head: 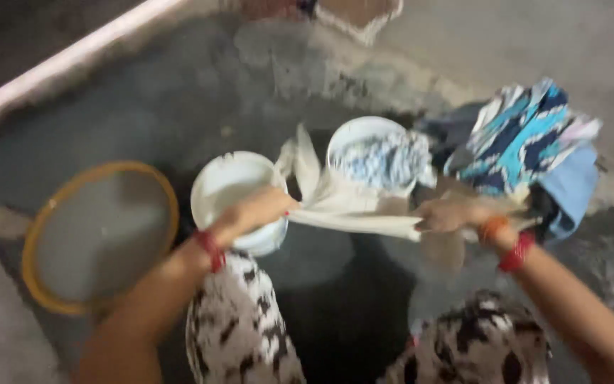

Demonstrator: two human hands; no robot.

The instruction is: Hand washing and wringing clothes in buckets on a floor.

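Both of your hands grip one pale cream cloth, stretched and twisted between them above a dark wet floor. Your left hand is closed around the cloth's left end, just in front of a white bucket that looks empty. A red bangle sits on that wrist. Your right hand is closed around the cloth's right end, with orange and red bangles on its wrist. A loose tail of the cloth rises between the two buckets.

Behind the cloth, between your hands, stands a second white bucket holding a pale blue and white bundle of fabric. To the right of it, near your right hand, lies a heap of clothes in turquoise, navy and white patterns, with a plain light blue piece at its edge.

Well to the left of your left hand sits a round shallow basin with a yellow rim and a grey inside. Your knees, in black and white patterned fabric, show at the bottom. A pale raised kerb crosses the upper left corner. Everything is blurred, so fine detail cannot be made out.
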